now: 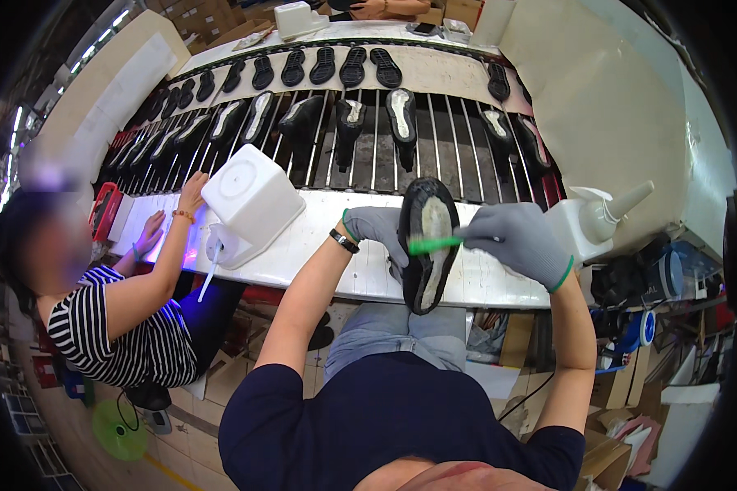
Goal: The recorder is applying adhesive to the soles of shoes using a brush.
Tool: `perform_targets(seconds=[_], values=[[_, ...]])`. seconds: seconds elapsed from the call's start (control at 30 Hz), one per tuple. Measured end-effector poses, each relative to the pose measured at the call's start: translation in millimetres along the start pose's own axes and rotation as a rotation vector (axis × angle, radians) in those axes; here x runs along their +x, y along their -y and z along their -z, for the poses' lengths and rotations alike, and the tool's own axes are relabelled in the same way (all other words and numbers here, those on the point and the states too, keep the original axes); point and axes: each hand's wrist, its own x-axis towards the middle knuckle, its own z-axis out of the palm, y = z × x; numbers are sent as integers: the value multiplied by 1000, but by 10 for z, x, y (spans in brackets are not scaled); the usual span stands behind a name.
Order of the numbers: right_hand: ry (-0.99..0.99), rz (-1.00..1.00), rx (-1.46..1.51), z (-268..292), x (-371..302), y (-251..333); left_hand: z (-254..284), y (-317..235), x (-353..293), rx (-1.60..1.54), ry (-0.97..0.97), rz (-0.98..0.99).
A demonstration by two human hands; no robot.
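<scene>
My left hand [377, 229], in a grey glove, grips a black shoe upper [424, 277] by its side, bottom face up, above the front edge of the white table. A pale strip runs along the middle of that bottom. My right hand [516, 239], also gloved, is closed round a small brush with a green handle [436, 244]. The brush lies across the shoe upper's bottom; its bristles are hard to make out. Just right of my right hand stands a white bottle with a spout [602, 217].
Beyond the white table [344, 274] runs a metal roller conveyor [446, 151] with several black shoe uppers [402, 123]. Black soles [354, 67] line a shelf behind it. A white plastic container [254, 196] stands to my left, beside a co-worker in a striped top [123, 327].
</scene>
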Motion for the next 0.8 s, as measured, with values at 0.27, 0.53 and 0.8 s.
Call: perform_targets(seconds=[0.27,0.53,0.8], values=[[-311,-555,203,-142,-956,-668,-58,256,-516,92,-466,288],[-181,-975,-397,-1005,-1628,-1098,-530,921,-565,-610,-920,-217],[-279,-852,-147,-1179,-1917,-1345,-903,1106,-530,-1277,-435,-421]])
